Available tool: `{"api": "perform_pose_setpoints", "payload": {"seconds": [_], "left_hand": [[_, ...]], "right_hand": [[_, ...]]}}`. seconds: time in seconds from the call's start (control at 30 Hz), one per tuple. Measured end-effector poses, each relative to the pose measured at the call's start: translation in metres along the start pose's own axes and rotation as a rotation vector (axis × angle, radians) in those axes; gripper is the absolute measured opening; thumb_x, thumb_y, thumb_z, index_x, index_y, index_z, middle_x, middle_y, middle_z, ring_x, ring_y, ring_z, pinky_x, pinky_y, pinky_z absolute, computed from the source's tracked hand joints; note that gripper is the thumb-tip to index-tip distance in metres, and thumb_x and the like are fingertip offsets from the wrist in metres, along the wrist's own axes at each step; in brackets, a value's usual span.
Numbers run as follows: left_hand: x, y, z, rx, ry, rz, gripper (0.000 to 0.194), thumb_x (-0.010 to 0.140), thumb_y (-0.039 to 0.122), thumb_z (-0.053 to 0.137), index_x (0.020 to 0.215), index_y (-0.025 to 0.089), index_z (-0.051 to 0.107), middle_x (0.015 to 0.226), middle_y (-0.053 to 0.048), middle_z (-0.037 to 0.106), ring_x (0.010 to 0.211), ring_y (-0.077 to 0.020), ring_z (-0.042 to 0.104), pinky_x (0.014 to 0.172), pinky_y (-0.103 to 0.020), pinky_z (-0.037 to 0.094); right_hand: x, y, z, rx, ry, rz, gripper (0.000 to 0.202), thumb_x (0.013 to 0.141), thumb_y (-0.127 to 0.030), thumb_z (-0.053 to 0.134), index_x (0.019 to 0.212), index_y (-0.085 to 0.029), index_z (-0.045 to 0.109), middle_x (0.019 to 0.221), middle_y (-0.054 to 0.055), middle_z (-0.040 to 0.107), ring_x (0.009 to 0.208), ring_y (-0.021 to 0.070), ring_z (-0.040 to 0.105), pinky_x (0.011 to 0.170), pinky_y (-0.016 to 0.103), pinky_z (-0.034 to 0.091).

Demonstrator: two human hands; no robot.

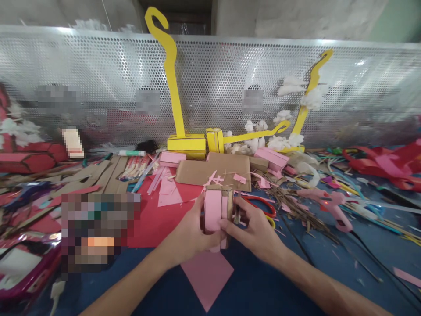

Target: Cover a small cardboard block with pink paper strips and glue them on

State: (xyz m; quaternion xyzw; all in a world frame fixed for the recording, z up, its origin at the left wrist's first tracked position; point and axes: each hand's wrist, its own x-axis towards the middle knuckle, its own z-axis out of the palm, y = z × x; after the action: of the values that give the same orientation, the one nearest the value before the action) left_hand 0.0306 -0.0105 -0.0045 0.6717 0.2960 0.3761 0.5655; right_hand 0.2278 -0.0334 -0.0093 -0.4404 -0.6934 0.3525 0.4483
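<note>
Between my two hands a small cardboard box (213, 210) stands upright, with pink paper on the faces turned toward me and bare brown cardboard at its right side. My left hand (190, 232) grips its left side, thumb across the lower front. The right hand (255, 226) holds the other side, its thumb pressed on the pink front and its fingers partly hidden behind. Under the box a sheet of pink paper (208, 278) lies with one corner toward me. Just behind my right fingers are scissors with red and yellow handles (265, 202).
A pink glue gun (332, 204) with a black cord lies at the right. Red paper (148, 224) spreads left of the box. Behind stand a brown cardboard piece (217, 169) and yellow hooked shapes (173, 83), before a perforated metal panel (210, 79). Scraps and twigs litter the blue table.
</note>
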Motion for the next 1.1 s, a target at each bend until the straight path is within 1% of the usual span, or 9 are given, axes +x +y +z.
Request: {"api": "perform_pose_setpoints", "payload": {"seconds": [0.13, 0.27, 0.33, 0.4, 0.53, 0.7, 0.87, 0.97, 1.1], "left_hand": [[-0.001, -0.001, 0.0, -0.021, 0.008, 0.002, 0.08, 0.077, 0.032, 0.085, 0.144, 0.023, 0.043, 0.14, -0.014, 0.062, 0.122, -0.0314, 0.064, 0.099, -0.043, 0.056], [-0.001, -0.003, -0.001, 0.005, 0.011, 0.009, 0.079, 0.081, 0.037, 0.082, 0.147, 0.024, 0.041, 0.145, -0.015, 0.059, 0.126, -0.0315, 0.063, 0.105, -0.046, 0.051], [-0.001, -0.003, -0.003, 0.05, 0.028, -0.001, 0.079, 0.08, 0.038, 0.083, 0.147, 0.024, 0.042, 0.145, -0.015, 0.059, 0.126, -0.0321, 0.062, 0.107, -0.047, 0.05], [0.0, -0.002, -0.004, 0.074, 0.042, 0.001, 0.072, 0.084, 0.041, 0.079, 0.145, 0.023, 0.046, 0.147, -0.015, 0.058, 0.127, -0.0321, 0.061, 0.106, -0.046, 0.05], [0.003, -0.001, -0.007, 0.087, 0.073, 0.032, 0.053, 0.095, 0.043, 0.065, 0.142, 0.022, 0.052, 0.146, -0.015, 0.059, 0.126, -0.0306, 0.062, 0.106, -0.045, 0.05], [0.004, -0.007, -0.01, 0.04, 0.103, 0.022, 0.055, 0.096, 0.043, 0.063, 0.145, 0.02, 0.049, 0.146, -0.016, 0.059, 0.127, -0.0321, 0.061, 0.102, -0.044, 0.053], [0.005, -0.01, -0.01, 0.032, 0.113, -0.013, 0.054, 0.096, 0.044, 0.064, 0.143, 0.02, 0.05, 0.145, -0.015, 0.06, 0.126, -0.0319, 0.062, 0.101, -0.044, 0.055], [0.006, -0.011, -0.009, 0.029, 0.115, -0.021, 0.053, 0.095, 0.045, 0.065, 0.142, 0.021, 0.052, 0.144, -0.015, 0.06, 0.125, -0.0319, 0.063, 0.1, -0.045, 0.056], [0.006, -0.012, -0.009, 0.041, 0.142, -0.017, 0.053, 0.094, 0.045, 0.066, 0.139, 0.02, 0.054, 0.144, -0.015, 0.06, 0.131, -0.0347, 0.058, 0.103, -0.048, 0.053]], "right_hand": [[0.001, -0.001, 0.0, -0.02, -0.005, -0.009, 0.029, 0.092, -0.034, 0.07, 0.117, -0.021, 0.063, 0.098, 0.004, 0.073, 0.085, 0.021, 0.069, 0.073, 0.028, 0.057], [0.001, -0.001, -0.001, -0.03, -0.003, -0.003, 0.022, 0.093, -0.024, 0.066, 0.115, -0.02, 0.064, 0.091, 0.002, 0.07, 0.078, 0.0181, 0.067, 0.069, 0.026, 0.055], [0.002, 0.001, 0.0, -0.017, -0.001, -0.009, 0.019, 0.094, -0.021, 0.063, 0.112, -0.02, 0.064, 0.091, 0.001, 0.07, 0.08, 0.0175, 0.067, 0.07, 0.025, 0.055], [0.003, 0.004, 0.0, 0.006, -0.003, -0.004, 0.019, 0.096, -0.024, 0.061, 0.114, -0.021, 0.063, 0.097, 0.003, 0.071, 0.085, 0.0184, 0.069, 0.074, 0.026, 0.057], [0.005, 0.011, 0.001, 0.07, -0.05, -0.001, 0.038, 0.099, -0.032, 0.059, 0.135, -0.021, 0.054, 0.122, 0.008, 0.07, 0.104, 0.0218, 0.07, 0.09, 0.032, 0.059], [0.004, 0.011, 0.0, 0.044, -0.125, -0.021, 0.052, 0.096, -0.024, 0.061, 0.145, -0.02, 0.044, 0.13, 0.01, 0.067, 0.112, 0.0225, 0.068, 0.101, 0.035, 0.056], [0.001, 0.005, -0.006, -0.028, -0.209, 0.014, 0.074, 0.09, -0.019, 0.065, 0.155, -0.02, 0.031, 0.124, 0.01, 0.068, 0.094, 0.0213, 0.071, 0.087, 0.035, 0.059], [0.0, 0.004, -0.008, -0.089, -0.208, 0.02, 0.085, 0.083, -0.014, 0.069, 0.157, -0.019, 0.028, 0.123, 0.009, 0.069, 0.094, 0.0225, 0.069, 0.087, 0.037, 0.058], [0.001, 0.006, -0.006, -0.045, -0.197, -0.002, 0.072, 0.086, -0.015, 0.066, 0.151, -0.02, 0.035, 0.11, 0.005, 0.072, 0.09, 0.0214, 0.07, 0.083, 0.035, 0.058]]}}
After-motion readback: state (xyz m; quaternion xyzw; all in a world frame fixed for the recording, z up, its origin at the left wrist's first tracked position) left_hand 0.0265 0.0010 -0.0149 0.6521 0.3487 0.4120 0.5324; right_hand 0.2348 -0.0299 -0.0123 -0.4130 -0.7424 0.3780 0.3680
